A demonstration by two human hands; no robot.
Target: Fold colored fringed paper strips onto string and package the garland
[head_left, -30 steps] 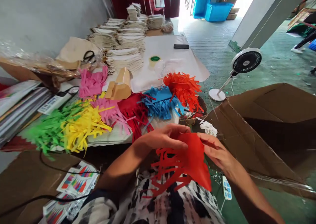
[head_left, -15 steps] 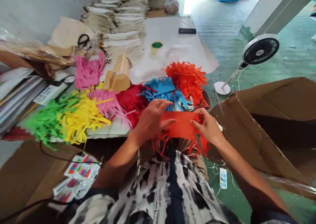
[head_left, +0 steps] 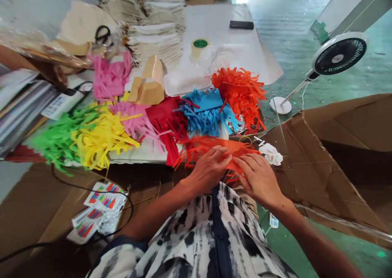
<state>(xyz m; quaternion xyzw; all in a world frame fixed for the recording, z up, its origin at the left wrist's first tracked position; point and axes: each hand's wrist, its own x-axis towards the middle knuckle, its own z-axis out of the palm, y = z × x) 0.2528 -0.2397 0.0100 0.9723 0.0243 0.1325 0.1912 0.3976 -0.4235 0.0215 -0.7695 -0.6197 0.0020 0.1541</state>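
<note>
An orange fringed paper tassel (head_left: pixel 226 145) is between my hands at the table's front edge, its cut strips spreading left over the edge. My left hand (head_left: pixel 211 167) pinches it near the middle with bent fingers. Close beside, my right hand (head_left: pixel 257 176) grips its right part, fingers pressed together over the paper. Just beyond lie blue fringed paper (head_left: pixel 205 110), a dark red fringed bunch (head_left: pixel 167 118) and a pile of orange fringe (head_left: pixel 240 94). Pink (head_left: pixel 137 121), yellow (head_left: pixel 104 135) and green fringe (head_left: pixel 65 135) lie to the left.
A white fan (head_left: pixel 339 55) stands right of the table. An open cardboard box (head_left: pixel 346 131) is at my right. Stacked cream bundles (head_left: pixel 156 37), a tape roll (head_left: pixel 199 45), black scissors (head_left: pixel 102 35) and a white crumpled scrap (head_left: pixel 271 153) lie about. Printed cards (head_left: pixel 101 202) lie lower left.
My hands have come together on the orange tassel. Its broad band, spread flat before, is now gathered, and its strips point left. The view has shifted slightly.
</note>
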